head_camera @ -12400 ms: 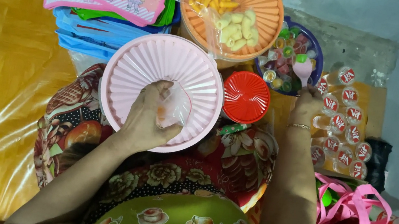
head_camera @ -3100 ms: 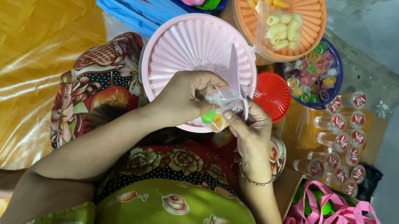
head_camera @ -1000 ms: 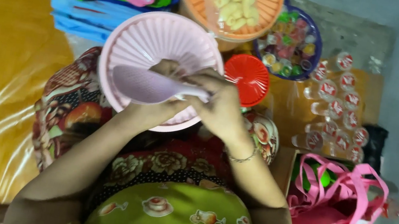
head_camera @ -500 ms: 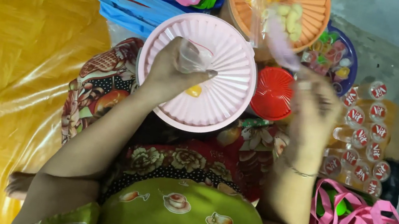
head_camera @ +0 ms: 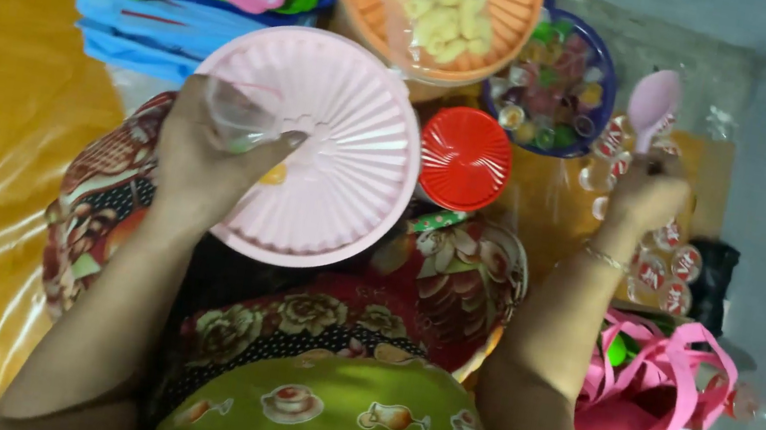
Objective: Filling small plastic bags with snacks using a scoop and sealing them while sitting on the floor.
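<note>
Yellow sheeting covers the floor where the left hand (head_camera: 210, 154) grips a small clear bag (head_camera: 241, 113) over the pink ribbed basket (head_camera: 348, 179) while the right hand (head_camera: 648, 189), far right, clasps a pink spoon (head_camera: 653, 104) above the blue sweets bowl (head_camera: 605, 71), seemingly mid-scoop, needing a steady carry back to the bag.

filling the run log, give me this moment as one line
left hand: holds clear plastic bag over pink bowl | right hand: holds pink spoon near blue bowl
</note>
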